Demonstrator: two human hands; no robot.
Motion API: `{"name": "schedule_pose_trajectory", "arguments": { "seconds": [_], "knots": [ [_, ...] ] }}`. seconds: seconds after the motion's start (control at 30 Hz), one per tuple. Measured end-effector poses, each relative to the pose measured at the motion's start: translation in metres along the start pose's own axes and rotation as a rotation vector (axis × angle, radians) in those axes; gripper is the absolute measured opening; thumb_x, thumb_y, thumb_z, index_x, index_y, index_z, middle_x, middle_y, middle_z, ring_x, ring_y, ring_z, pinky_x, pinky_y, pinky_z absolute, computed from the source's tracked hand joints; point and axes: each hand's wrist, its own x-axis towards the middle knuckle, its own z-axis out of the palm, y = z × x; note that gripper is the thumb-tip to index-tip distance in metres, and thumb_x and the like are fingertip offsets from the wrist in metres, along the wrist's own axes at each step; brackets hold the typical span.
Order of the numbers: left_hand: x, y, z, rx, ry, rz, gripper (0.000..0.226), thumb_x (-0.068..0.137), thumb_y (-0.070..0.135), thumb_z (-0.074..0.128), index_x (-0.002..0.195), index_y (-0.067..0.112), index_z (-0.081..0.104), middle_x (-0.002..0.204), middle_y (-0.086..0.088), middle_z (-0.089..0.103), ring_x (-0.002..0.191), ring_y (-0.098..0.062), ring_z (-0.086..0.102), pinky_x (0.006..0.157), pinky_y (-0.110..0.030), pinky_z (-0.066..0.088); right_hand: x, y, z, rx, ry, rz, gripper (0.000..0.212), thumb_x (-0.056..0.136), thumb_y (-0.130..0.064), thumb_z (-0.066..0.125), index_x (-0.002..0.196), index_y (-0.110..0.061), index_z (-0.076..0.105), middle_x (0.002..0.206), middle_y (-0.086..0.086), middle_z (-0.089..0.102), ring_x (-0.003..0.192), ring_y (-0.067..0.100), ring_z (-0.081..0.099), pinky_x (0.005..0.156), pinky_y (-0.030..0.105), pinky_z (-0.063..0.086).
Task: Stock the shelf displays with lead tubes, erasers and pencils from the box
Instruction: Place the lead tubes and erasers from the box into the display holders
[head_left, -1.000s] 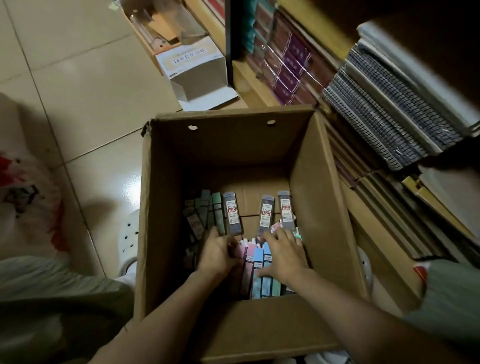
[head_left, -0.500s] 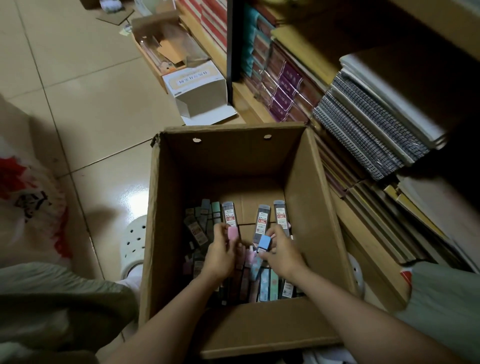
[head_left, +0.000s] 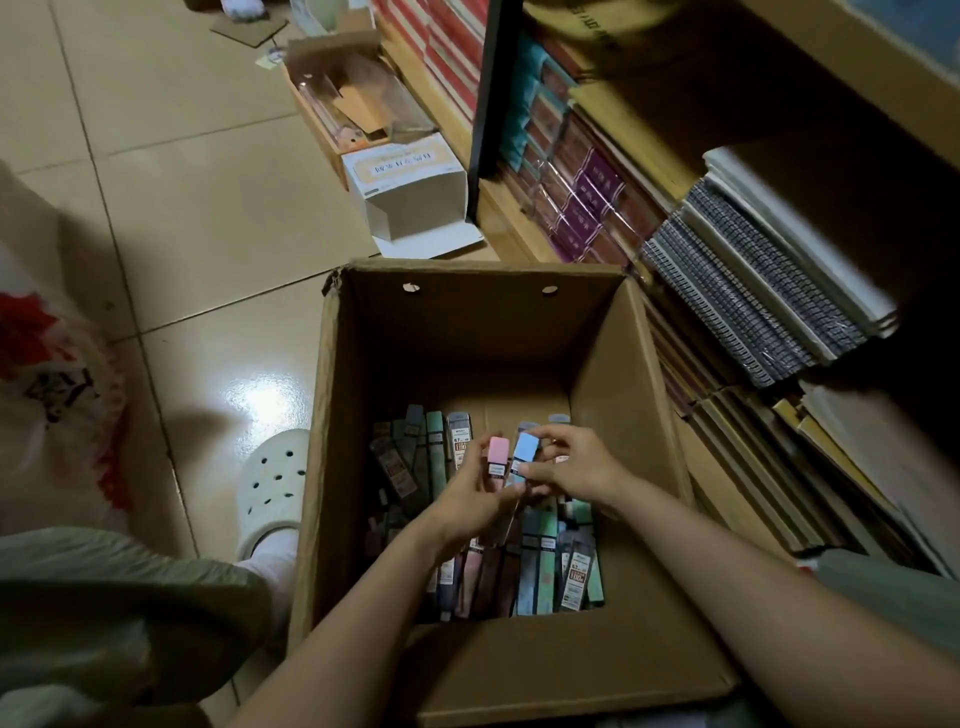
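Change: a second ago your hands lay flat on the lead tubes (head_left: 540, 566) at the bottom of the box (head_left: 519, 332); now both are lifted clear of the pile, each bringing a tube up with it.
Meaning: you seem to be gathering a handful to carry out, so the stocking itself is not yet begun for this batch.
Left hand (head_left: 475, 501): fingers curled round a pink-capped tube (head_left: 497, 457), held upright, cap toward the far side.
Right hand (head_left: 576, 467): thumb and fingers pinch a blue-capped tube (head_left: 523, 454), touching the pink one on its right.
Rest of stock: many tubes remain in the near half of the box floor, lying in rows; the far half shows bare cardboard.
Box position: on the tiled floor, just left of the shelf (head_left: 727, 260) packed with notebooks.
Erasers, pencils: you cannot pick them out in the box from this view.
Nearby: your shoe (head_left: 272, 483) sits left of the box; a small white carton (head_left: 410, 192) lies open at the far side.
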Motion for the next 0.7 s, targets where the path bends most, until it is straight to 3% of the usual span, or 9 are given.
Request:
{"name": "schedule_pose_trajectory", "arguments": {
  "seconds": [0.1, 0.2, 0.27, 0.33, 0.43, 0.53, 0.63, 0.7],
  "knots": [
    [0.009, -0.005, -0.003, -0.075, 0.082, -0.023, 0.057, 0.093, 0.0, 0.057, 0.139, 0.025, 0.034, 0.086, -0.002, 0.065, 0.069, -0.003, 0.065, 0.058, -0.019, 0.052, 0.019, 0.0, -0.004, -0.087, 0.075, -0.018, 0.049, 0.083, -0.009, 0.075, 0.13, -0.007, 0.057, 0.1, 0.016, 0.067, 0.071, 0.015, 0.064, 0.065, 0.029, 0.054],
    [0.019, -0.012, -0.007, -0.138, 0.139, -0.059, 0.054, 0.093, 0.0, 0.057, 0.137, 0.025, 0.037, 0.11, -0.011, 0.067, 0.098, -0.021, 0.067, 0.087, -0.04, 0.057, 0.041, 0.008, -0.007, -0.489, 0.207, -0.065, 0.061, 0.08, -0.02, 0.08, 0.135, -0.013, 0.055, 0.122, 0.011, 0.06, 0.105, 0.024, 0.062, 0.09, 0.027, 0.047],
    [0.026, -0.017, -0.009, -0.154, 0.161, -0.059, 0.052, 0.093, 0.001, 0.058, 0.136, 0.023, 0.039, 0.113, -0.009, 0.065, 0.104, -0.025, 0.065, 0.095, -0.046, 0.053, 0.054, 0.015, -0.004, -0.655, 0.201, -0.083, 0.071, 0.078, -0.026, 0.081, 0.14, -0.013, 0.049, 0.131, 0.012, 0.05, 0.121, 0.027, 0.051, 0.105, 0.03, 0.039],
    [0.031, -0.022, -0.009, -0.166, 0.177, -0.059, 0.049, 0.093, 0.001, 0.058, 0.134, 0.021, 0.039, 0.109, -0.005, 0.066, 0.099, -0.019, 0.066, 0.093, -0.039, 0.054, 0.065, 0.022, 0.004, -0.725, 0.187, -0.052, 0.078, 0.076, -0.033, 0.082, 0.142, -0.015, 0.044, 0.135, 0.01, 0.041, 0.128, 0.029, 0.041, 0.11, 0.037, 0.034],
    [0.036, -0.029, -0.011, -0.191, 0.21, -0.071, 0.046, 0.093, 0.002, 0.059, 0.129, 0.023, 0.041, 0.099, 0.001, 0.067, 0.083, -0.006, 0.067, 0.073, -0.023, 0.055, 0.076, 0.031, 0.016, -0.877, 0.185, -0.003, 0.086, 0.073, -0.037, 0.082, 0.144, -0.022, 0.037, 0.138, 0.009, 0.032, 0.129, 0.03, 0.034, 0.105, 0.035, 0.032],
    [0.037, -0.031, -0.012, -0.204, 0.257, -0.089, 0.047, 0.092, 0.006, 0.061, 0.129, 0.027, 0.041, 0.106, -0.001, 0.067, 0.09, -0.011, 0.068, 0.067, -0.024, 0.055, 0.081, 0.033, 0.024, -0.922, 0.213, -0.002, 0.085, 0.072, -0.038, 0.082, 0.142, -0.02, 0.036, 0.139, 0.011, 0.031, 0.129, 0.031, 0.032, 0.105, 0.038, 0.035],
    [0.037, -0.028, -0.012, -0.212, 0.307, -0.06, 0.044, 0.092, 0.003, 0.061, 0.128, 0.023, 0.043, 0.104, 0.0, 0.067, 0.084, -0.008, 0.068, 0.061, -0.019, 0.053, 0.081, 0.03, 0.029, -0.832, 0.211, -0.031, 0.08, 0.07, -0.031, 0.085, 0.133, -0.018, 0.037, 0.135, 0.012, 0.043, 0.125, 0.033, 0.043, 0.1, 0.041, 0.042],
    [0.036, -0.025, -0.014, -0.217, 0.336, -0.039, 0.043, 0.092, 0.0, 0.06, 0.127, 0.019, 0.043, 0.103, -0.004, 0.068, 0.082, -0.009, 0.068, 0.061, -0.019, 0.053, 0.076, 0.028, 0.03, -0.683, 0.211, -0.076, 0.07, 0.075, -0.022, 0.083, 0.127, -0.02, 0.038, 0.124, 0.012, 0.057, 0.11, 0.033, 0.057, 0.09, 0.043, 0.049]
  ]
}}
